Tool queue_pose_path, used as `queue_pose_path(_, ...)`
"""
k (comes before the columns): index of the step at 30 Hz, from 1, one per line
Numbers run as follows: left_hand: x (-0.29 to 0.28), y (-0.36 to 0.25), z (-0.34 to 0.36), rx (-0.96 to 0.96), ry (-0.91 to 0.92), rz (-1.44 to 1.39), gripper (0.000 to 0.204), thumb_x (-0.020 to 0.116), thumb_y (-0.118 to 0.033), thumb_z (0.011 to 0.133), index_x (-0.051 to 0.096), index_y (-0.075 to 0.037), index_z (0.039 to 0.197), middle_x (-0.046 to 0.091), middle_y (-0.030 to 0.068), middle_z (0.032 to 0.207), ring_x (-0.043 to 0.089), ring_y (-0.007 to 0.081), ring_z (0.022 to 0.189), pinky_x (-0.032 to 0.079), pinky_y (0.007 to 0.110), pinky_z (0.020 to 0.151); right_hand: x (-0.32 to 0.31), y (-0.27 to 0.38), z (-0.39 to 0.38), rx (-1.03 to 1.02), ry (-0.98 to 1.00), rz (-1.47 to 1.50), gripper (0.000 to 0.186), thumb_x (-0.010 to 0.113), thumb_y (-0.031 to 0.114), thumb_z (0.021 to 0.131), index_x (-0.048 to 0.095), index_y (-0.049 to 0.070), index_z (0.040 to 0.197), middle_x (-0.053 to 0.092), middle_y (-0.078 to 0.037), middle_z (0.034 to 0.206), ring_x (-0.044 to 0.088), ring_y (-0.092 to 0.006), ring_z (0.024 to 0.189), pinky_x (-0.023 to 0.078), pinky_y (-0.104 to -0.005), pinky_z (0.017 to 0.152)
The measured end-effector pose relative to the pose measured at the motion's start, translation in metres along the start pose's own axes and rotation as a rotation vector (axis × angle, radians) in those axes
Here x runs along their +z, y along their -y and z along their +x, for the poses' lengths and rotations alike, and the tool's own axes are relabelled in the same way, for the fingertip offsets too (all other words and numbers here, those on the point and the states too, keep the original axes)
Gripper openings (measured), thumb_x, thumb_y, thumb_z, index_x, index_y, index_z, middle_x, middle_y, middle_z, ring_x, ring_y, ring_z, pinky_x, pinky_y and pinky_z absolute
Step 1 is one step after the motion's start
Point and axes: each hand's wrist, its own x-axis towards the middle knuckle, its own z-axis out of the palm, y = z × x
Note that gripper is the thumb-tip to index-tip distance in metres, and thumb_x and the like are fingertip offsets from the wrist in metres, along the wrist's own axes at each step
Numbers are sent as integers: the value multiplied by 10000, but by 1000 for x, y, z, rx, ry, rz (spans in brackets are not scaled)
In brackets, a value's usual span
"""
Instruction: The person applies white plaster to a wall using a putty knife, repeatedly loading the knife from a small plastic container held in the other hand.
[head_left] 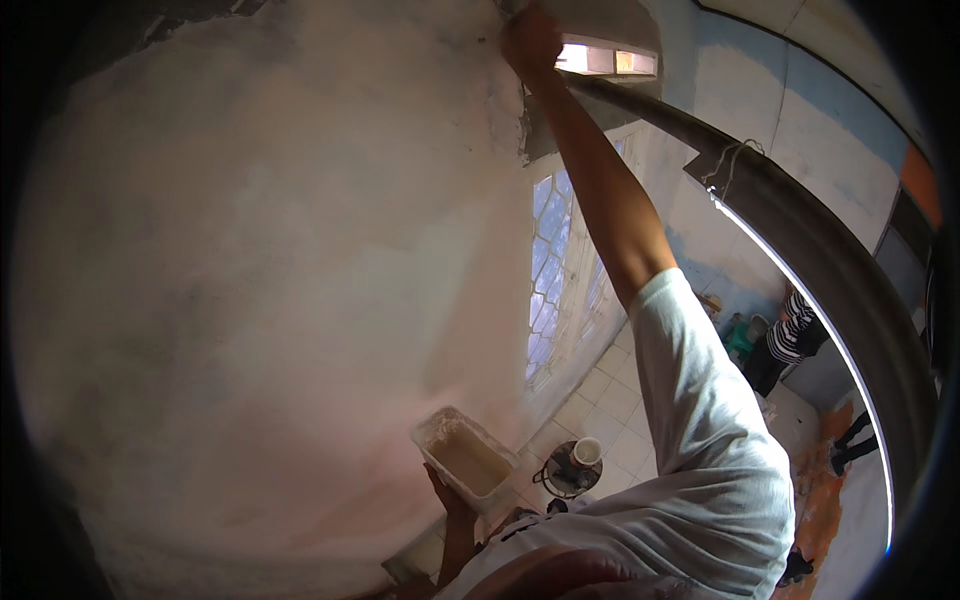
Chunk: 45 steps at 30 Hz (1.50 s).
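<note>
Against the wall at the lower middle, my left hand [452, 497] supports a whitish rectangular plastic tub [494, 487] by its side and underside. Inside it is a pale, wet-looking plaster or filler mix [468, 455]. My right arm stretches far up to the top of the wall, beside a small opening. There my right hand [532, 45] is closed like a fist near the wall's corner edge. Whatever it grips is hidden by the hand and the dark upper rim. Most of the wall [300, 270] beside me has a patchy, smooth, pale coat, with darker grey bare areas along the top.
A window with a patterned grille [549, 270] is in the adjoining wall. Far below, a round stool [570, 480] with a white container [587, 452] stands on the tiled floor. A long dark beam [800, 220] with a lit strip crosses the right side. A person in stripes [792, 330] is farther off.
</note>
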Motion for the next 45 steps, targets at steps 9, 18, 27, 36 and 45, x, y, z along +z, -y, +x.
queue_pose_path(9,-16,-8,-4,37,-11,-1,702,345,-665,1025,405,-177,1525,496,82,1487,504,315,1337,435,491,1113,-42,140,-80,-409,114,324,305,570,167,945,672,71,1216,702,-218,960,690,-405,901,568,-499,821)
queue_pose_path(18,-21,0,-8,81,-7,70,705,351,-670,1021,422,-172,1514,501,92,1472,495,310,1334,429,483,1109,38,4,13,-192,-229,-243,359,524,179,916,579,68,1253,654,-199,1075,674,-412,921,587,-527,730)
queue_pose_path(27,-22,-26,-15,129,-73,33,703,348,-670,1023,424,-170,1511,521,91,1452,517,308,1311,435,477,1105,-25,90,-45,-382,-120,277,210,536,148,933,670,60,1069,685,-177,923,687,-385,775,569,-491,690)
queue_pose_path(36,-30,-18,-15,159,-64,-8,701,355,-670,1021,427,-168,1506,523,82,1448,526,300,1295,444,471,1096,6,123,-49,-311,-130,13,239,559,155,929,669,88,1131,683,-169,967,689,-368,850,578,-493,741)
queue_pose_path(45,-12,-24,-19,146,-65,-14,704,367,-667,1020,427,-165,1509,514,85,1453,511,305,1303,437,466,1100,-7,49,-16,-296,-317,134,243,589,189,930,686,68,1118,704,-159,1019,698,-351,907,578,-451,756)
